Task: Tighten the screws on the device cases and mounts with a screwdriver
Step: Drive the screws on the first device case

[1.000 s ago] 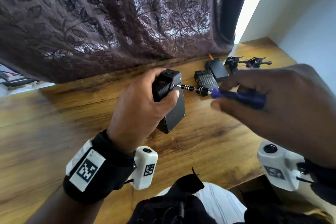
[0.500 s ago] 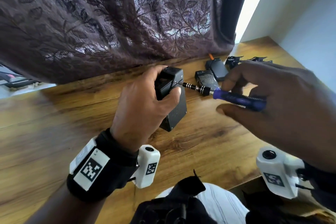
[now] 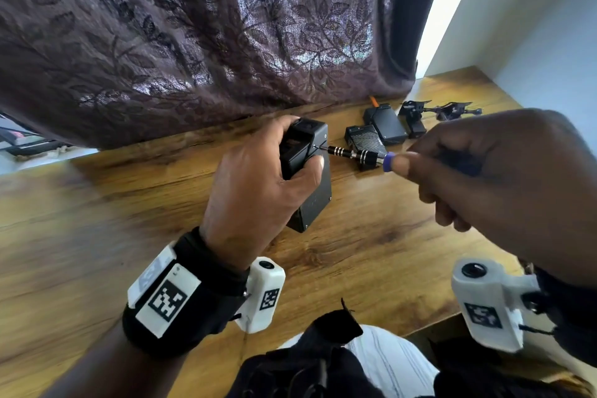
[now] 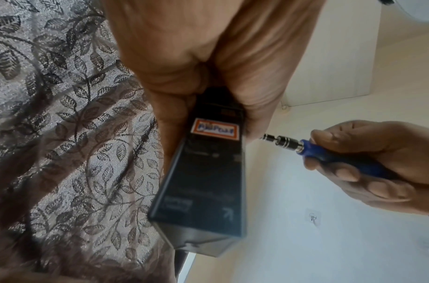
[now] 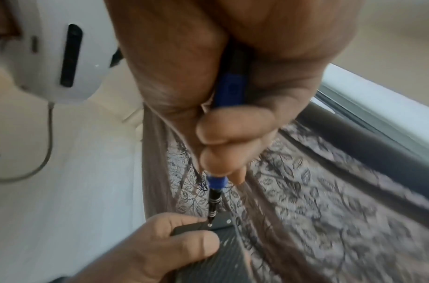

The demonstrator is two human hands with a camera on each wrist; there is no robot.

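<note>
My left hand (image 3: 258,178) grips a black box-shaped device case (image 3: 315,191), held upright above the wooden table (image 3: 97,236). In the left wrist view the case (image 4: 208,181) shows an orange-framed label. My right hand (image 3: 484,171) grips a blue-handled screwdriver (image 3: 355,153), and the same screwdriver (image 5: 214,197) shows in the right wrist view. Its black banded shaft points left, and its tip sits on a screw (image 5: 210,225) at the case's upper right edge. Most of the blue handle is hidden inside my right fist.
Behind the hands lie two more black cases (image 3: 365,139) (image 3: 387,123) and black clamp mounts (image 3: 436,110) near the table's far right. A dark leaf-patterned curtain (image 3: 193,42) hangs along the table's back edge. The table's front edge runs just before my lap.
My right fingers have closed further round the screwdriver handle, turning it; more of the blue handle is now hidden. The left hand and case have barely moved.
</note>
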